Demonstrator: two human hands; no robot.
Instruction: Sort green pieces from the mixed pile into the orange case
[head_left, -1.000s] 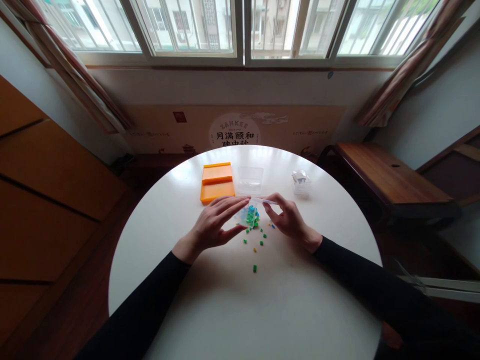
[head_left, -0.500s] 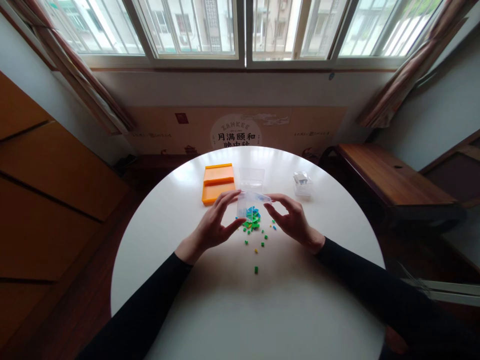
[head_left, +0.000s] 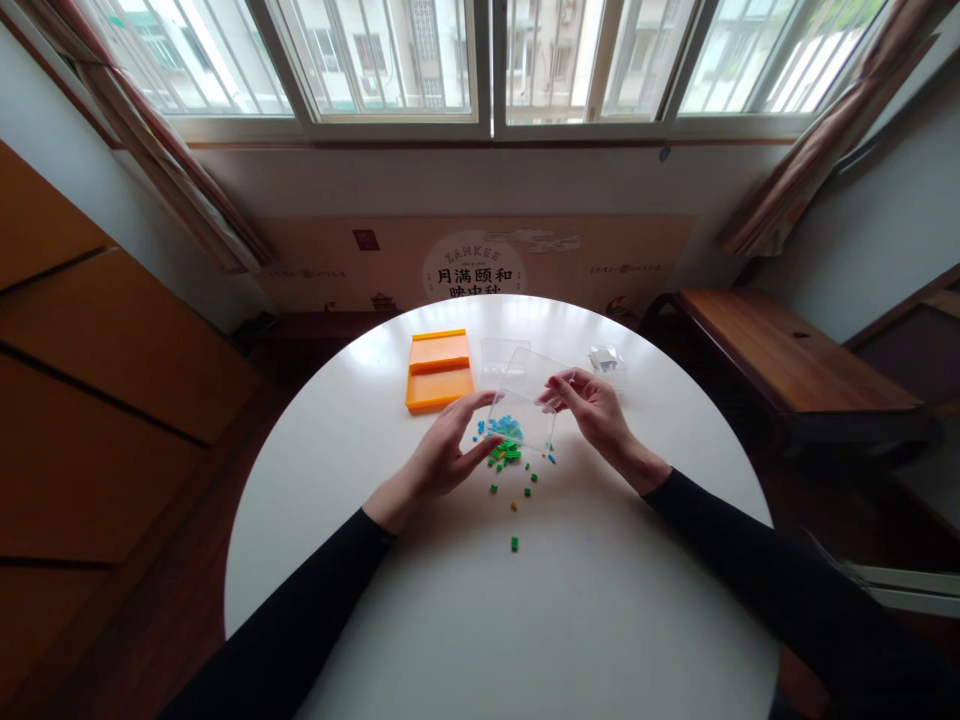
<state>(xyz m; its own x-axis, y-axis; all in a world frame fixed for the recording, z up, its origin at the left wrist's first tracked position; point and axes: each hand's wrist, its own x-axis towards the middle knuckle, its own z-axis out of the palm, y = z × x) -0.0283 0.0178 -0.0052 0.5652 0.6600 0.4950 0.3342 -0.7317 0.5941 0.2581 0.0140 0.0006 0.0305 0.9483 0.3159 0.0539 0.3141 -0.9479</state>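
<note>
Tilting a clear plastic box (head_left: 529,400) up on edge between both hands, a person in black sleeves works at a round white table (head_left: 420,620) under a wide window. A second ago the box sat low and nearly flat over the heap; half a second ago it was lifted only a little; now its open face stands steeply, raised well above the tabletop. The right hand (head_left: 596,412) has risen with it and pinches the upper right rim between thumb and forefinger, the other fingers loosely curled. The left hand (head_left: 448,452) steadies the lower left corner, its fingers (head_left: 472,408) held long and close together along the side, thumb beneath.

A pile of small green and blue bricks (head_left: 504,446) lies directly below the left fingertips and under the box's lower edge, with a few still seen through the clear wall; whether any remain inside cannot be told. Loose green and yellow pieces (head_left: 514,543) trail from the pile toward the person, clear of both hands. Judging by the steeper tilt, the emptying looks nearly complete.

Beyond the fingertips, an orange tray (head_left: 439,370) rests to the left, a second clear container (head_left: 498,352) just behind the held box, and a small clear box with white contents (head_left: 606,362) just past the right hand.
</note>
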